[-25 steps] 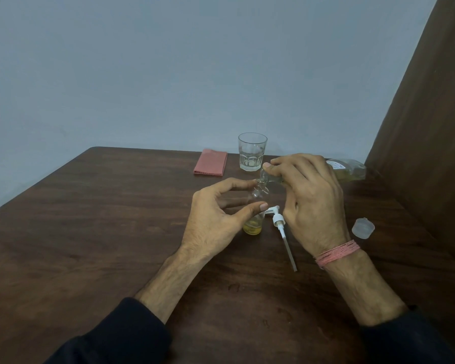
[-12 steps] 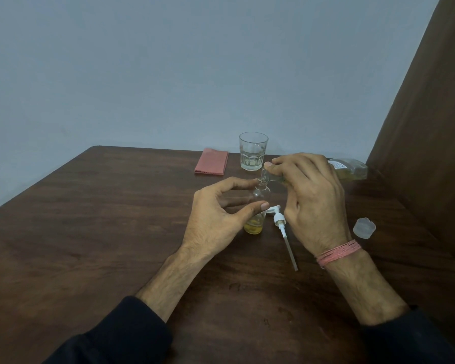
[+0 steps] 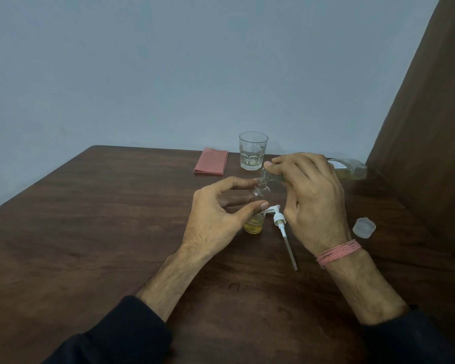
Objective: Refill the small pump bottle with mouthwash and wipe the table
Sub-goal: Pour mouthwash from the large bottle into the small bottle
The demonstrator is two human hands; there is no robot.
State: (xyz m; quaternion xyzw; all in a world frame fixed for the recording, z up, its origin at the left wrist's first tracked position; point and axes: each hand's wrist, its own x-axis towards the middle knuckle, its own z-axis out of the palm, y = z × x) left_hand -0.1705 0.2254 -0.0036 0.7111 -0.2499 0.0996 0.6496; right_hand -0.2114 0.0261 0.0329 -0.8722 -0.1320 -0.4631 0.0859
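Pump bottle [image 3: 256, 219] stands upright mid-tabletop, neck uncapped, a shallow band of yellow liquid at its base. Left hand [image 3: 216, 216] curls thumb and fingers around its clear body. Right hand [image 3: 313, 203] grips the tilted mouthwash bottle [image 3: 350, 168], whose mouth sits right at the small neck; most of that bottle is hidden behind the hand.

Change over the last 1 s: almost none. Both hands keep their grip and pose, and the level in the small bottle looks about the same. Judged: pour under way but slow, or barely begun; refill far from full. No stream visible, so flow cannot be confirmed.

Around:
- Pump head [image 3: 280, 222] with dip tube lies on the tabletop [image 3: 90, 232] just beside the bottle, partly under the right hand.
- Clear cap [image 3: 363, 227] rests to the right, apart.
- Drinking glass [image 3: 253, 151] stands behind, near the pouring hand.
- Folded pink cloth [image 3: 211, 161] lies at the far edge, untouched; wiping not started.

Narrow neck makes spills likely.
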